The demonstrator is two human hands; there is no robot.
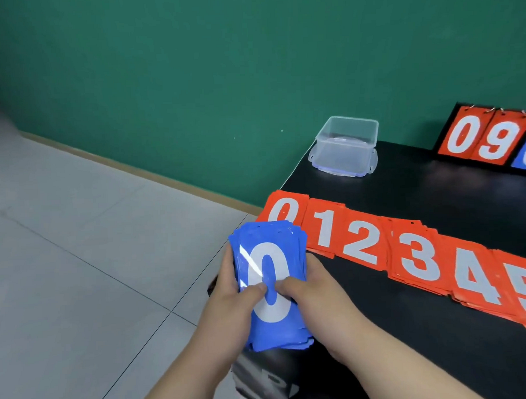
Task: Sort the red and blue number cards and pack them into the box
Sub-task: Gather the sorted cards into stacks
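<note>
Grip: left hand (229, 293) clamps blue stack (271, 288), thumb on top; right hand (312, 290) pinches opposite edge. Stack well short of box (346, 145). Red piles (406, 254) lie between stack and box. Risk: uneven stack slips, cards spill onto floor (79, 265).

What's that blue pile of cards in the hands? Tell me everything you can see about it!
The thick stack of glossy blue number cards looks like plastic. Its top card shows a big white 0, with small holes near the far edge. The cards sit unevenly. The left hand and right hand grip its sides, thumbs on top, holding it at the left end of the black table.
</note>
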